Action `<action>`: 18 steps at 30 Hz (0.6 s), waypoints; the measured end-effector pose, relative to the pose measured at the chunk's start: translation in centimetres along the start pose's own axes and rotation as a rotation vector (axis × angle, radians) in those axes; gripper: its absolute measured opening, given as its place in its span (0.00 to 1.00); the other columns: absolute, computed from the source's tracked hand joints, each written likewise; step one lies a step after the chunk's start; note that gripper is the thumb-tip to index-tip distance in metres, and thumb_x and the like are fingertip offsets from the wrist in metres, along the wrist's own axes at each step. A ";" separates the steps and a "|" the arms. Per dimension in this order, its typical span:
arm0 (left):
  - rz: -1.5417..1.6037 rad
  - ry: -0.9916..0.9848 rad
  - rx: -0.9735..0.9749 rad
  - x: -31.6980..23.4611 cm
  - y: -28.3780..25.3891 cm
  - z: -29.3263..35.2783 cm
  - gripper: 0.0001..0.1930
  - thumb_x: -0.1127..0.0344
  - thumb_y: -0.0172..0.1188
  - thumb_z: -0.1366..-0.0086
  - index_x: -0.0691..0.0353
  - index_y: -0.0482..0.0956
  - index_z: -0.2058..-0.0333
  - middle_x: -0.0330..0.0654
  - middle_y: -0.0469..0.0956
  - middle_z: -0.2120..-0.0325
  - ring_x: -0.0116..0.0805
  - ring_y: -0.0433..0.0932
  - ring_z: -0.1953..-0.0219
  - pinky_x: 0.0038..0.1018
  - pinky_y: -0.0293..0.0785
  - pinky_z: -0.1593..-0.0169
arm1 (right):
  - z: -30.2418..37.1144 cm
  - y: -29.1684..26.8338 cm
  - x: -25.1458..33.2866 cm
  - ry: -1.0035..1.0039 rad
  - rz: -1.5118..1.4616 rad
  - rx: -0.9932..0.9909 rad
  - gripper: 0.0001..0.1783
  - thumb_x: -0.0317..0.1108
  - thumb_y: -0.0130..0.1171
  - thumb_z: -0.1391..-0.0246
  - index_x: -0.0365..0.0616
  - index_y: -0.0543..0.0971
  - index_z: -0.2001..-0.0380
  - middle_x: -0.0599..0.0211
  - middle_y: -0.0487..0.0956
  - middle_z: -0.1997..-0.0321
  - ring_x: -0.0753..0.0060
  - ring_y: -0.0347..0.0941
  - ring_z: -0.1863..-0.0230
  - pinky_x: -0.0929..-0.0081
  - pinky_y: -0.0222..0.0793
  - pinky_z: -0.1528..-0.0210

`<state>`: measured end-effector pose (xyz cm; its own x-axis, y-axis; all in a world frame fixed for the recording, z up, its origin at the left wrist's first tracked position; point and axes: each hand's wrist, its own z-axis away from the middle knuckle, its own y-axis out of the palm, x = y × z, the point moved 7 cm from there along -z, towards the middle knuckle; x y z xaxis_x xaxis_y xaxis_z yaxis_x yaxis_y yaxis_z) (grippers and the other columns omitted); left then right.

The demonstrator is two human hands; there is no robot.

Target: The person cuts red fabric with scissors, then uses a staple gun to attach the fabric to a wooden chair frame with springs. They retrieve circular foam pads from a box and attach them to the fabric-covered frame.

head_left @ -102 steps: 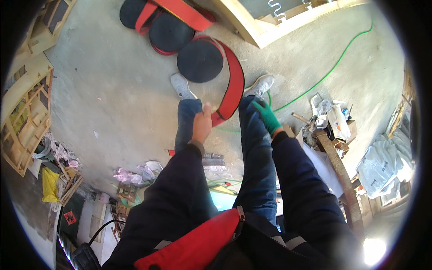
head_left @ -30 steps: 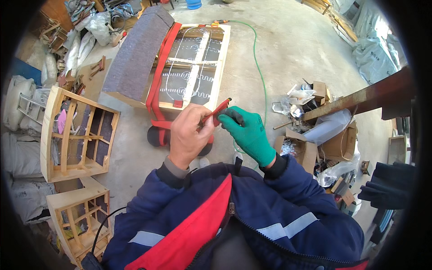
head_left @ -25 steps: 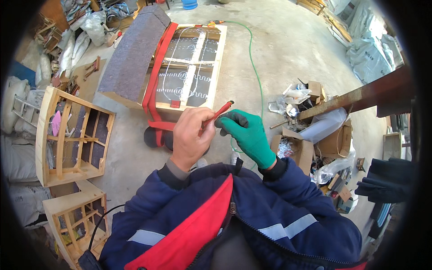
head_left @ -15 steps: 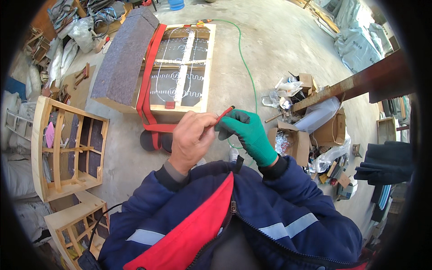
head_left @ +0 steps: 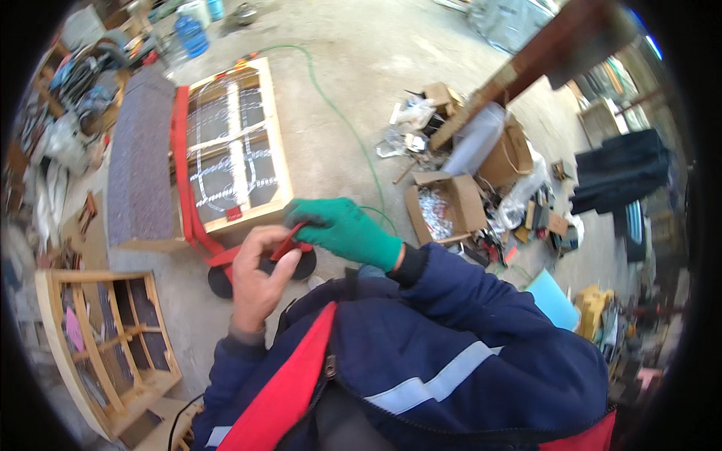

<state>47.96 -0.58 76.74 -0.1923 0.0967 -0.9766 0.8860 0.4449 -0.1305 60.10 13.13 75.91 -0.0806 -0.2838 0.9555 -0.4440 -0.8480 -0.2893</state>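
My bare left hand [head_left: 257, 279] and my right hand [head_left: 342, 229], which wears a green glove, meet in front of my chest. Both pinch a small thin red object [head_left: 286, 242], pencil-like in shape, held between their fingertips. Below them on the concrete floor lies a wooden sofa frame [head_left: 235, 147] with zigzag springs and red webbing, resting on a red hand truck [head_left: 197, 225] with black wheels. My blue and red jacket fills the lower part of the view.
A grey felt-covered panel [head_left: 138, 171] lies left of the frame. Bare wooden frames [head_left: 105, 346] stand at lower left. A green hose [head_left: 338, 113] crosses the floor. Open cardboard boxes [head_left: 444, 203] and scattered scraps clutter the right side.
Earlier I stood over the hand truck's wheels with my arms down. Since then both hands rose and hold the red object; my view has swung so the frame sits further left.
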 end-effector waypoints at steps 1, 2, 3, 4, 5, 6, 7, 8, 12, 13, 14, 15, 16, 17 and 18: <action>0.178 -0.090 0.008 0.6 -0.1 0.1 0.09 0.73 0.65 0.27 0.66 0.83 0.50 0.40 0.84 0.54 0.29 0.82 0.55 0.28 0.79 0.50 | 0.4 0.1 -0.5 0.019 0.012 -0.011 0.16 0.28 0.70 0.36 0.42 0.86 0.46 0.60 0.89 0.56 0.74 0.85 0.56 0.70 0.81 0.49; 0.320 -0.159 0.032 1.1 0.0 0.3 0.09 0.71 0.64 0.24 0.66 0.82 0.48 0.38 0.84 0.53 0.26 0.80 0.54 0.27 0.78 0.49 | 0.9 0.3 -1.1 0.051 0.008 -0.007 0.13 0.28 0.71 0.36 0.41 0.86 0.50 0.60 0.89 0.56 0.74 0.85 0.56 0.70 0.81 0.49; 0.178 -0.169 0.069 1.2 -0.2 0.2 0.08 0.69 0.61 0.21 0.66 0.83 0.49 0.36 0.82 0.56 0.25 0.79 0.56 0.25 0.77 0.52 | 1.3 0.4 -0.6 -0.047 0.061 0.011 0.13 0.31 0.71 0.35 0.42 0.86 0.50 0.58 0.90 0.56 0.72 0.87 0.56 0.69 0.81 0.51; 0.132 -0.203 0.155 1.5 0.1 0.2 0.08 0.70 0.61 0.21 0.67 0.83 0.50 0.36 0.81 0.57 0.24 0.78 0.56 0.24 0.76 0.53 | 1.7 0.4 -0.9 -0.027 0.029 0.035 0.12 0.32 0.70 0.35 0.42 0.86 0.50 0.58 0.90 0.56 0.71 0.87 0.56 0.69 0.81 0.51; 0.088 -0.204 0.218 1.7 0.2 0.1 0.07 0.71 0.61 0.21 0.67 0.83 0.51 0.36 0.80 0.58 0.24 0.77 0.57 0.24 0.76 0.54 | 2.0 0.6 -1.4 0.034 0.006 0.078 0.12 0.32 0.70 0.35 0.42 0.86 0.50 0.58 0.90 0.56 0.71 0.87 0.56 0.69 0.81 0.52; 0.030 -0.191 0.286 1.8 0.5 0.0 0.07 0.71 0.62 0.22 0.67 0.83 0.51 0.35 0.79 0.59 0.23 0.77 0.58 0.23 0.76 0.55 | 2.5 0.7 -1.9 0.092 -0.017 0.121 0.12 0.33 0.70 0.34 0.43 0.86 0.50 0.58 0.90 0.56 0.70 0.87 0.56 0.69 0.81 0.53; 0.127 -0.307 0.328 2.7 0.8 0.0 0.06 0.72 0.62 0.23 0.68 0.83 0.54 0.35 0.78 0.61 0.22 0.76 0.60 0.22 0.74 0.57 | 2.7 0.5 -2.0 0.100 -0.016 0.137 0.12 0.33 0.69 0.34 0.42 0.86 0.50 0.58 0.90 0.56 0.70 0.87 0.56 0.69 0.81 0.52; 0.133 -0.292 0.348 2.8 0.9 -0.4 0.05 0.73 0.63 0.23 0.68 0.83 0.54 0.35 0.78 0.61 0.23 0.76 0.60 0.22 0.74 0.58 | 2.9 0.4 -2.2 0.107 -0.014 0.154 0.12 0.34 0.69 0.34 0.42 0.86 0.50 0.58 0.89 0.56 0.70 0.87 0.56 0.69 0.80 0.52; 0.064 -0.124 0.505 2.9 2.5 -1.5 0.04 0.72 0.62 0.23 0.66 0.80 0.58 0.36 0.75 0.63 0.26 0.75 0.60 0.25 0.73 0.57 | 3.7 -0.1 -2.6 0.088 -0.008 0.160 0.12 0.33 0.69 0.35 0.41 0.86 0.50 0.57 0.89 0.56 0.71 0.87 0.55 0.69 0.80 0.50; 0.051 -0.082 0.528 3.0 2.8 -1.7 0.04 0.71 0.61 0.23 0.66 0.79 0.58 0.37 0.74 0.63 0.27 0.75 0.60 0.26 0.73 0.56 | 3.8 -0.7 -2.3 0.049 -0.014 0.081 0.12 0.34 0.70 0.35 0.42 0.86 0.51 0.56 0.88 0.60 0.67 0.86 0.59 0.68 0.79 0.54; -0.010 -0.050 0.540 3.1 2.9 -1.7 0.05 0.70 0.61 0.22 0.65 0.78 0.59 0.37 0.74 0.63 0.27 0.74 0.60 0.26 0.72 0.55 | 3.9 -1.1 -1.9 -0.003 -0.032 0.024 0.12 0.35 0.70 0.36 0.43 0.87 0.52 0.56 0.87 0.63 0.63 0.85 0.64 0.66 0.78 0.57; 0.033 -0.098 0.535 3.6 2.9 -1.8 0.05 0.69 0.58 0.21 0.65 0.77 0.58 0.37 0.73 0.62 0.29 0.73 0.58 0.27 0.72 0.51 | 3.8 -1.2 -1.9 0.007 -0.069 0.000 0.12 0.37 0.70 0.37 0.44 0.87 0.54 0.56 0.86 0.67 0.58 0.84 0.68 0.64 0.78 0.60; 0.035 -0.153 0.540 4.2 3.0 -1.6 0.06 0.68 0.56 0.20 0.64 0.75 0.57 0.37 0.73 0.60 0.30 0.72 0.56 0.28 0.71 0.47 | 3.8 -1.2 -2.1 0.027 -0.129 0.006 0.13 0.36 0.71 0.38 0.43 0.87 0.53 0.57 0.86 0.66 0.57 0.84 0.66 0.63 0.78 0.59; 0.099 -0.200 0.515 4.8 3.0 -1.4 0.06 0.68 0.55 0.19 0.64 0.75 0.56 0.37 0.72 0.60 0.29 0.71 0.56 0.27 0.70 0.47 | 3.9 -1.2 -2.7 0.117 -0.190 0.023 0.13 0.35 0.72 0.38 0.42 0.87 0.53 0.58 0.87 0.64 0.56 0.85 0.64 0.63 0.78 0.58; 0.153 -0.237 0.498 5.4 3.2 -1.1 0.06 0.68 0.54 0.19 0.64 0.75 0.56 0.37 0.72 0.59 0.29 0.71 0.56 0.27 0.70 0.47 | 3.7 -1.0 -2.7 0.093 -0.109 0.062 0.14 0.34 0.73 0.39 0.41 0.87 0.52 0.58 0.87 0.61 0.57 0.84 0.62 0.64 0.78 0.56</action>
<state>49.26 2.38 71.21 0.0032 -0.1012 -0.9949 0.9993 -0.0373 0.0071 64.01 13.08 73.40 -0.1183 -0.1483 0.9818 -0.3993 -0.8982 -0.1838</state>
